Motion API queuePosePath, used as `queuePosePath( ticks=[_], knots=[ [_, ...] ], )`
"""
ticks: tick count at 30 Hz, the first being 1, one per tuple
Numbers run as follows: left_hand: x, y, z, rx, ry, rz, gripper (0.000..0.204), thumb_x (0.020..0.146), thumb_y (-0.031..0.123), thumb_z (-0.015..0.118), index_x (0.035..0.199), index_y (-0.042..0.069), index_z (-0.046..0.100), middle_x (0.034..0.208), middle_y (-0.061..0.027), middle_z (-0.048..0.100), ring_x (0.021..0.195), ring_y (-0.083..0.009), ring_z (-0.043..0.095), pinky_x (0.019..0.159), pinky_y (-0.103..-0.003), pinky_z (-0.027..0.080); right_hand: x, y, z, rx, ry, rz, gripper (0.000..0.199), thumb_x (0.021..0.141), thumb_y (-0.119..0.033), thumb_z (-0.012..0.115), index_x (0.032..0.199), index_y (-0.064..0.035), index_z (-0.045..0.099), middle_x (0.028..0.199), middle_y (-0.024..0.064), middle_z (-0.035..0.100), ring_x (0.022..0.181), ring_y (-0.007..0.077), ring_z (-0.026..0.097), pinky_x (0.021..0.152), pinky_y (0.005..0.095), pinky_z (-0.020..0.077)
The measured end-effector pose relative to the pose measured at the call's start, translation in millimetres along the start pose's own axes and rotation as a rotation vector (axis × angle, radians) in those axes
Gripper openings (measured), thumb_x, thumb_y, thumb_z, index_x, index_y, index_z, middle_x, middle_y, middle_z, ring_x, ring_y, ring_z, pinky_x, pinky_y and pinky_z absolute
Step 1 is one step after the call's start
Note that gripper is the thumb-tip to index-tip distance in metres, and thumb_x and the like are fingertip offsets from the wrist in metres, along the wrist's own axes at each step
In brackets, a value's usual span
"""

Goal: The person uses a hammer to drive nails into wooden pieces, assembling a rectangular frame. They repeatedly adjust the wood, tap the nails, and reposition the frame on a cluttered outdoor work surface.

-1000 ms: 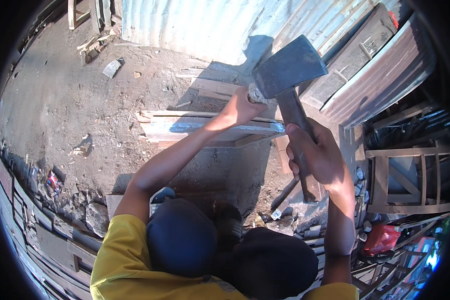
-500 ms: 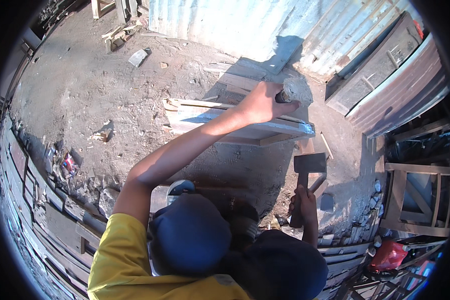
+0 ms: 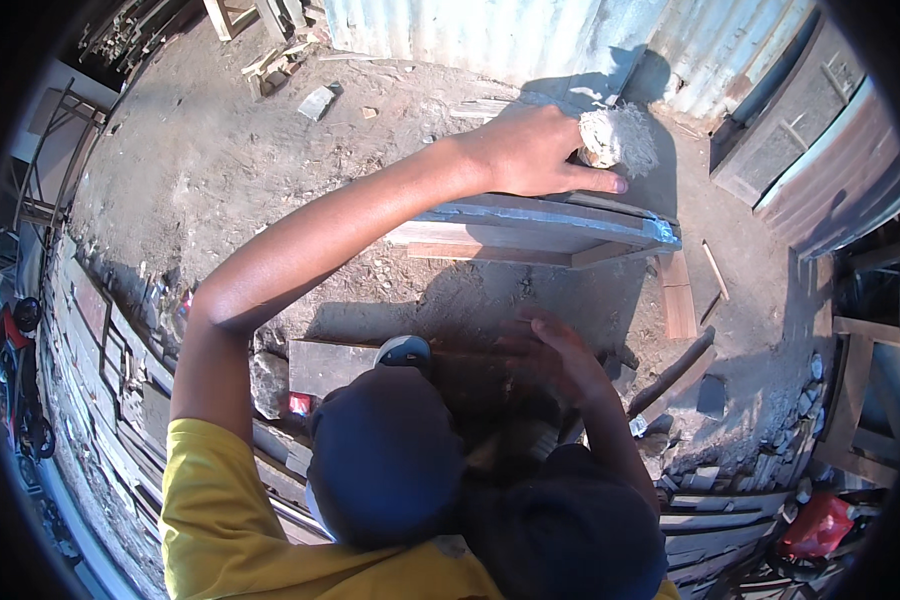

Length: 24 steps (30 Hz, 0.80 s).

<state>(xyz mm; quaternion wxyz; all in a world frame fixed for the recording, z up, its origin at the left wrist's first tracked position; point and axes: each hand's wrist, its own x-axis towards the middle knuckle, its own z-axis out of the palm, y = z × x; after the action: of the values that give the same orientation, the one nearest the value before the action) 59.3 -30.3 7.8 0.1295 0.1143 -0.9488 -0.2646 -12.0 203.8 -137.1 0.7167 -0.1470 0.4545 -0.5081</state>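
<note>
Left hand: the left hand (image 3: 530,150) reaches out over the far end of the wooden frame (image 3: 540,225), fingers curled around a pale, rough stone chunk (image 3: 618,140) and pressing it against the frame's top edge.
Right hand: the right hand (image 3: 555,355) hangs low, on the near side of the frame, in shadow; fingers look loosely bent, but whether they grip anything I cannot tell.
Wooden frame: a stack of boards lying flat on the dirt, long edge running left to right (its right end is cut square and lit by sun).
Open room: bare dirt ground (image 3: 200,170) spreads wide to the left of the frame; just beyond the frame stands a corrugated metal wall (image 3: 490,35); to its right lie a loose plank (image 3: 678,300) and rubble, leaving little room.
Change: half a second ago the right hand held a hammer up beside the frame's right end; now the hammer is not seen in that hand, which has dropped lower. The left hand has stayed at the frame's far edge.
</note>
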Motion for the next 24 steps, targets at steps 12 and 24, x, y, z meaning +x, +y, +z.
queuePosePath(
  ticks=[12,24],
  knots=[
    [-75.7,-98.5,-40.9,0.054,-0.117,-0.522,0.087,0.082,0.076,0.038,0.109,-0.002,0.065,0.078,-0.0182,0.065,0.080,-0.0290,0.065,0.078,-0.044,0.049,181.2,-18.3,135.1,0.511,-0.037,-0.213,0.086,0.075,-0.044,0.075,0.136,-0.0063,0.028,0.128,0.0148,0.035,0.122,0.0252,0.040,0.104,0.0425,0.0385],
    [-77.5,-114.5,-4.5,0.225,-0.293,-0.483,0.088,0.081,0.080,0.031,0.098,0.002,0.069,0.068,-0.0187,0.063,0.072,-0.0276,0.064,0.076,-0.045,0.050,-22.5,-129.7,103.1,-0.467,0.473,-1.184,0.016,0.092,-0.013,0.058,0.099,0.0017,0.060,0.086,0.0112,0.065,0.084,0.0132,0.062,0.072,0.0266,0.0489]
  ],
)
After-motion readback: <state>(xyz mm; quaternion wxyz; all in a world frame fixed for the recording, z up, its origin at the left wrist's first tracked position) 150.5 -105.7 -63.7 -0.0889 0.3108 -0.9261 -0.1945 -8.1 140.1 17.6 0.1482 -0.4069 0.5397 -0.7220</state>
